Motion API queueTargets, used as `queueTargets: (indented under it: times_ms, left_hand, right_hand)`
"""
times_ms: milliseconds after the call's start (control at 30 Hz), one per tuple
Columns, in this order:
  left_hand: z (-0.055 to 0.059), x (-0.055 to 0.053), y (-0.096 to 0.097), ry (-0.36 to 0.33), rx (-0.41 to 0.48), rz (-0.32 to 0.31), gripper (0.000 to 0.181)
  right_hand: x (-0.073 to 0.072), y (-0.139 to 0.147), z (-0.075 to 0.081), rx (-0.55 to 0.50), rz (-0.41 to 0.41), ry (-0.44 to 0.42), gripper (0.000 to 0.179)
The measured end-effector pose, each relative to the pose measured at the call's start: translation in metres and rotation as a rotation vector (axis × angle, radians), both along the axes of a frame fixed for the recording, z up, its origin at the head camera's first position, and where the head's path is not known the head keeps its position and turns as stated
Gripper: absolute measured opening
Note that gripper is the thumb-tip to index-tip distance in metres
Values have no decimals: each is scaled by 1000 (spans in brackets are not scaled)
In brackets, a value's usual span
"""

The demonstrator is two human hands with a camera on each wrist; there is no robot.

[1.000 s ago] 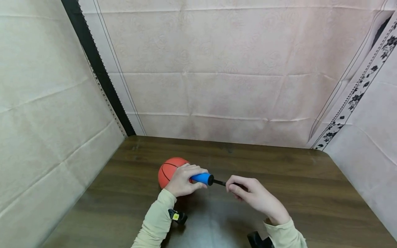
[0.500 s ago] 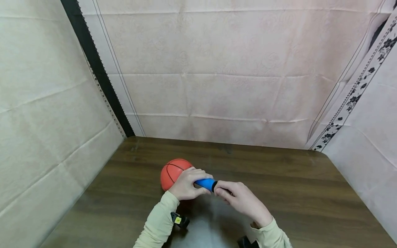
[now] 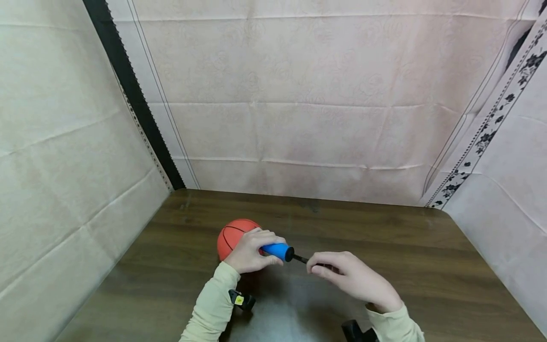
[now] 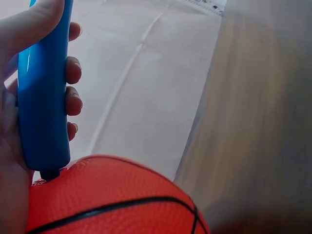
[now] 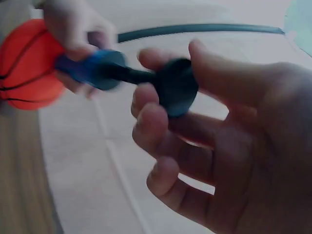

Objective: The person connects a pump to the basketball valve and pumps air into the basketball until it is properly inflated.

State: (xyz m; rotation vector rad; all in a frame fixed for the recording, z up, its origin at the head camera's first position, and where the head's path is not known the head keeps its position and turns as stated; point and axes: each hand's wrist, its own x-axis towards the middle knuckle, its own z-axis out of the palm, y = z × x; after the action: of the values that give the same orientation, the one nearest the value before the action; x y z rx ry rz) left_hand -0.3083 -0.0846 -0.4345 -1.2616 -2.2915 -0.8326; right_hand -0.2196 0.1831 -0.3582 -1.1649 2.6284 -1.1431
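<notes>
An orange-red basketball (image 3: 231,237) with black lines rests on the table beside my left hand (image 3: 252,251). That hand wraps its fingers round the blue barrel of a hand pump (image 4: 44,107). In the left wrist view, the pump's black nozzle end meets the ball's surface. My right hand (image 3: 350,275) grips the black handle (image 5: 178,87) of the pump between thumb and fingers. The black rod (image 3: 300,259) stands pulled out from the barrel, joining the two hands. Any needle inside the ball is hidden.
The brown wooden table (image 3: 427,266) spreads under both arms. Pale cloth walls (image 3: 299,95) rise behind and at both sides, with a black strip (image 3: 136,95) at the left corner. Black wrist cameras (image 3: 242,300) sit on both wrists.
My right hand first pushed the rod into the barrel, bringing the hands close, then drew it out to the right again. Left hand, pump and ball shifted slightly right, then back left.
</notes>
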Motion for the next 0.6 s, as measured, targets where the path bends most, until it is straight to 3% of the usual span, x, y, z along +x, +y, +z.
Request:
queueTargets:
  times_ms: [200,367,600]
  left_hand:
    - [3,0,-13,-71,46,104,43]
    - [4,0,-16,-104,19,143,41]
    - [2,1,-7,-90,2,91,39]
  right_hand:
    - [6,18,8,-119,67,37,17]
    - [5,16,7,-150,25,-42,14]
    - [-1,1,0,-139,-35,-112,12]
